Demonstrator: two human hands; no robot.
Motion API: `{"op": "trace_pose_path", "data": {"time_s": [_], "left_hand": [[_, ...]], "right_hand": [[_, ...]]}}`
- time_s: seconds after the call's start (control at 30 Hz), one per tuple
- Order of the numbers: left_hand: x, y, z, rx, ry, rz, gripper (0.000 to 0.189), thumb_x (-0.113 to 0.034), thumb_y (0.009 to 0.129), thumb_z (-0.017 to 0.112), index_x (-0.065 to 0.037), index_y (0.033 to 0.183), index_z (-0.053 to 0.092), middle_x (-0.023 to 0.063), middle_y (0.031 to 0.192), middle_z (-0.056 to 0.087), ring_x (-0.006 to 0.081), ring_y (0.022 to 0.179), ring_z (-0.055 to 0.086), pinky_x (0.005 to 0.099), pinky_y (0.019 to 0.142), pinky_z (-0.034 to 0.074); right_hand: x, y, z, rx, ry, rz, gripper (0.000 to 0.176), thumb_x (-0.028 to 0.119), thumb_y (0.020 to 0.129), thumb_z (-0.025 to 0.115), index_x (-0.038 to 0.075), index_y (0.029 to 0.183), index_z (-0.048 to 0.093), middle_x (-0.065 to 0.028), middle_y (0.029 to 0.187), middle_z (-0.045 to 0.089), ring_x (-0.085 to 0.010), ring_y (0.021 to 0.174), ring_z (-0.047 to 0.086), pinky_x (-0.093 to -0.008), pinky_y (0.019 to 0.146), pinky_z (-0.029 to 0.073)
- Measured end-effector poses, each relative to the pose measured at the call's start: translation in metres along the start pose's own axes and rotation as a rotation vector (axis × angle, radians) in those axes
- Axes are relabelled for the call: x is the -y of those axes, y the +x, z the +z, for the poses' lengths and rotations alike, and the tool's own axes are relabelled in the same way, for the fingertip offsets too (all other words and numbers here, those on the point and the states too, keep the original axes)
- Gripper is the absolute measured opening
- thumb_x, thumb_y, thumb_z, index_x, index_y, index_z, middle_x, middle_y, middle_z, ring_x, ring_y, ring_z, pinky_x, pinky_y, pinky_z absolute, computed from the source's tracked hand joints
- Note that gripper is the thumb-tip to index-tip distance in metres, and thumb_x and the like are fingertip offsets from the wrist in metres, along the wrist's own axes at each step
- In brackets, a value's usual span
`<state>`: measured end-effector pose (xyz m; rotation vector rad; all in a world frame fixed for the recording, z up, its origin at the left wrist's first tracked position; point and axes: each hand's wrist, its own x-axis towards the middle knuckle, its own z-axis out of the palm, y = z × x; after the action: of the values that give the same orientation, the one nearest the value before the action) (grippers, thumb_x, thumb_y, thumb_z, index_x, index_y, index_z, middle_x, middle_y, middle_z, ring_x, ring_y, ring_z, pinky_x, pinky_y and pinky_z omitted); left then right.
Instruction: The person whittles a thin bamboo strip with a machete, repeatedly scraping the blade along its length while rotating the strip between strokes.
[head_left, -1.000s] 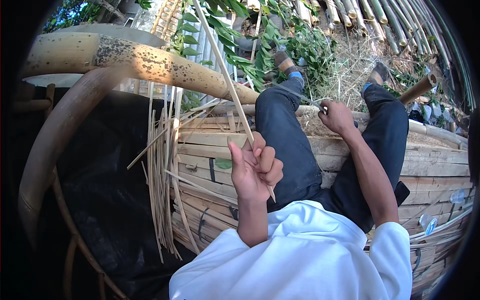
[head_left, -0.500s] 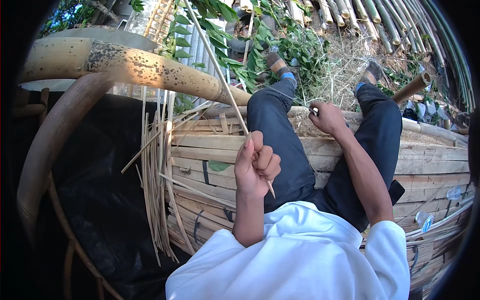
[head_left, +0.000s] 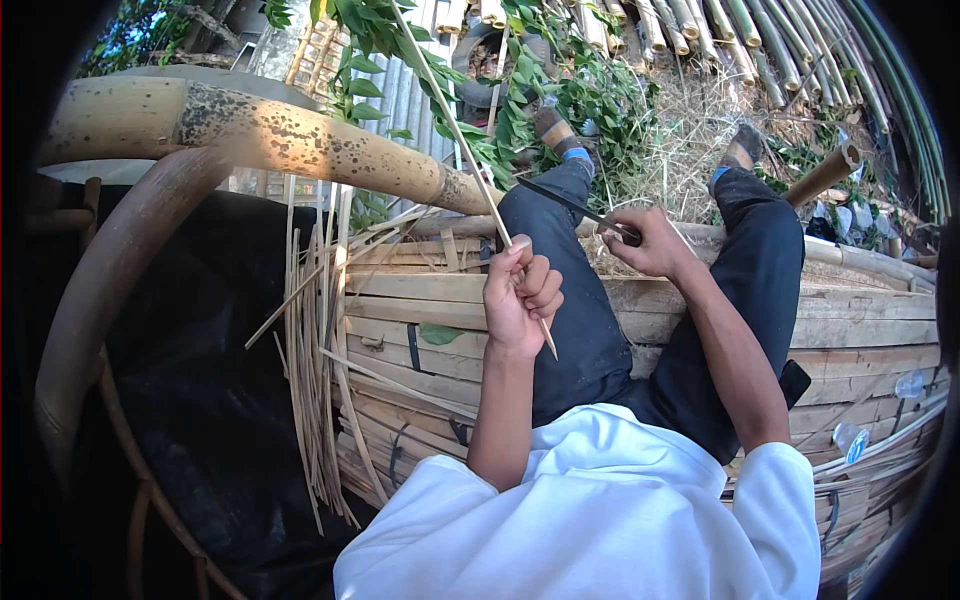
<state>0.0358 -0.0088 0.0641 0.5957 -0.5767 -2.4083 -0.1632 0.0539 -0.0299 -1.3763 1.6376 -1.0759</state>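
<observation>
My left hand (head_left: 524,296) is closed around a thin bamboo strip (head_left: 466,150). The strip runs up and away over the large bamboo pole, and its pointed lower end sticks out below my fist, above my left thigh. In my right hand (head_left: 652,243), fingers wrapped, is a knife (head_left: 566,203) with a long dark blade. Its blade points left across my left knee toward the strip, with a gap between them. Most of the knife's handle is hidden in my fist.
Split bamboo strips (head_left: 312,380) lie in a bundle at my left, beside a black sheet (head_left: 200,370). A thick bamboo pole (head_left: 300,135) crosses the left side. I sit on a bamboo slat bench (head_left: 860,325) with plastic cups (head_left: 850,440). Cut bamboo poles (head_left: 790,60) lie beyond my feet.
My left hand has moved slightly up and right with the strip. The knife blade has swung into clear view, pointing left, as my right hand turned and shifted slightly downward.
</observation>
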Motion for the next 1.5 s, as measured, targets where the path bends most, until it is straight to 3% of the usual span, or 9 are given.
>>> {"op": "trace_pose_path", "data": {"time_s": [0.03,0.1,0.17,0.37,0.43,0.53,0.83,1.23,1.5], "left_hand": [[0.001,0.0,-0.001,0.015,0.013,-0.029,0.027,-0.024,0.095,0.04,-0.016,0.071,0.03,-0.0042,0.051,0.021,0.0059,0.042,0.02,0.0211,0.035,0.016],[0.002,-0.001,-0.002,0.02,0.053,-0.058,0.025,-0.023,0.094,0.04,-0.016,0.072,0.031,-0.0041,0.051,0.021,0.0058,0.042,0.02,0.0212,0.034,0.016],[0.004,-0.003,-0.001,0.024,0.09,-0.087,0.023,-0.023,0.094,0.039,-0.016,0.073,0.031,-0.0039,0.052,0.021,0.0058,0.042,0.02,0.0212,0.034,0.015],[0.015,-0.001,0.006,0.046,0.009,-0.105,0.037,-0.045,0.098,0.036,-0.017,0.075,0.032,-0.0045,0.054,0.021,0.0043,0.04,0.018,0.0194,0.035,0.013],[0.017,0.0,0.009,-0.075,0.124,-0.185,0.042,-0.053,0.096,0.034,-0.016,0.075,0.033,-0.0051,0.054,0.021,0.0041,0.04,0.017,0.0196,0.035,0.012],[0.024,-0.001,0.009,-0.072,0.151,-0.2,0.041,-0.05,0.097,0.035,-0.016,0.073,0.035,-0.0054,0.053,0.021,0.0038,0.039,0.018,0.02,0.034,0.011],[0.03,-0.013,0.012,-0.071,0.189,-0.262,0.043,-0.048,0.098,0.036,-0.016,0.069,0.032,-0.0056,0.052,0.02,0.0035,0.04,0.018,0.0203,0.034,0.012],[0.031,-0.016,0.007,-0.019,0.108,-0.306,0.045,-0.049,0.098,0.033,-0.016,0.067,0.04,-0.0054,0.051,0.021,0.0043,0.04,0.018,0.0202,0.034,0.011],[0.033,-0.019,0.012,0.059,0.291,-0.341,0.049,-0.055,0.097,0.029,-0.017,0.068,0.039,-0.0066,0.05,0.019,0.0035,0.039,0.015,0.0202,0.035,0.01]], "right_hand": [[0.004,-0.001,0.002,-0.011,0.111,-0.069,0.019,0.014,0.076,0.062,0.001,0.09,0.065,-0.0055,0.052,0.05,-0.0108,0.047,0.041,-0.0287,0.047,0.034],[0.009,-0.006,0.002,0.013,0.125,-0.049,0.016,0.013,0.076,0.062,0.001,0.086,0.064,-0.0046,0.051,0.049,-0.0097,0.045,0.041,-0.0283,0.045,0.033],[0.008,-0.007,0.006,-0.037,0.177,-0.134,0.016,0.015,0.076,0.064,0.002,0.086,0.065,-0.0081,0.051,0.052,-0.0135,0.043,0.045,-0.0294,0.045,0.034],[0.024,-0.012,0.008,-0.011,0.235,-0.253,0.012,0.013,0.075,0.065,0.002,0.081,0.063,-0.0087,0.052,0.053,-0.0163,0.045,0.052,-0.0304,0.046,0.039],[0.032,-0.014,0.004,0.033,0.119,-0.247,0.013,0.013,0.074,0.065,0.004,0.084,0.064,-0.0099,0.052,0.054,-0.0209,0.045,0.055,-0.0323,0.046,0.041],[0.029,-0.015,0.008,-0.012,-0.024,-0.23,0.017,0.016,0.072,0.065,0.007,0.087,0.065,-0.0127,0.053,0.056,-0.0296,0.048,0.057,-0.0376,0.048,0.043],[0.024,-0.014,0.006,-0.008,-0.144,-0.256,0.03,0.015,0.062,0.067,0.012,0.091,0.063,-0.0118,0.054,0.056,-0.032,0.052,0.059,-0.0407,0.051,0.046],[0.02,-0.016,0.009,-0.093,-0.17,-0.346,0.033,0.015,0.06,0.068,0.013,0.093,0.063,-0.01,0.056,0.058,-0.0307,0.053,0.06,-0.0408,0.051,0.046],[0.017,-0.017,0.01,-0.199,-0.327,-0.324,0.041,0.016,0.059,0.072,0.013,0.098,0.062,-0.0102,0.06,0.06,-0.0313,0.056,0.061,-0.0416,0.051,0.045]]}}
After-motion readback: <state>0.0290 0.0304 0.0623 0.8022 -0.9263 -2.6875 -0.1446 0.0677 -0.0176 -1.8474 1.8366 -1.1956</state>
